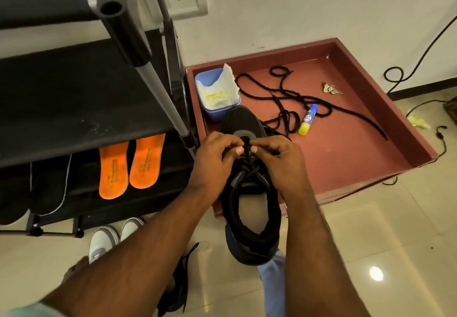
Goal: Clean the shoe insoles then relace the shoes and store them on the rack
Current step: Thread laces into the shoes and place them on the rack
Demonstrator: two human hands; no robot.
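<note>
While the black shoe sits toe-away between the person's arms, its front over the edge of the red tray and its heel over the tiled floor, both hands meet at the top of its lacing. The left hand has its fingers curled in a pinching grip on the black lace, and the right hand pinches the same lace from the other side, the two thumbs nearly touching. A few crossings of lace show below the hands, above the shoe's open mouth. In the tray beyond the shoe lies a second loose lace, sprawled in loops, with a yellow glue stick lying beside it and a blue tub holding a white cloth at the near-left corner, just behind the shoe's toe. To the left stands the black shoe rack; on its low shelf two orange insoles lean side by side, with dark footwear further left. Under the rack, on the floor, rests a pair of white shoes, and another dark shoe lies by the left forearm.
</note>
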